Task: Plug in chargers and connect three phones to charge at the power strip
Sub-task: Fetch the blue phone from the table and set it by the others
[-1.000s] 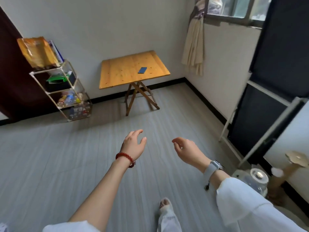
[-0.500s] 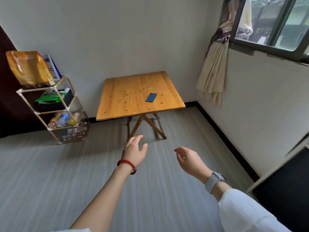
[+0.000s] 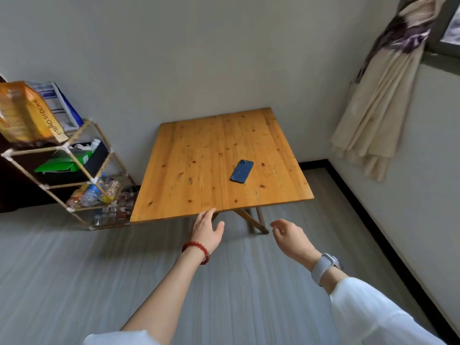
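At 12 o'clock the wooden table (image 3: pixel 189 170) now fills far more of the view than half a second back, its near edge just above both hands; window mostly gone from frame, curtain (image 3: pixel 378 100) at 2 o'clock. Blue phone (image 3: pixel 242 171) lies flat, back up, on the tabletop right of centre, untouched. Left hand (image 3: pixel 206 230), red bead bracelet, fingers spread wide, holding nothing, fingertips at the table's front edge. Right hand (image 3: pixel 290 236), grey watch, loosely curled, empty, short of the table. Shelf rack (image 3: pixel 74 175) at 9 o'clock: orange bag (image 3: pixel 22 113) on top, green packet (image 3: pixel 62 165) and black box mid tier, plastic bottles (image 3: pixel 94 192) lower tiers
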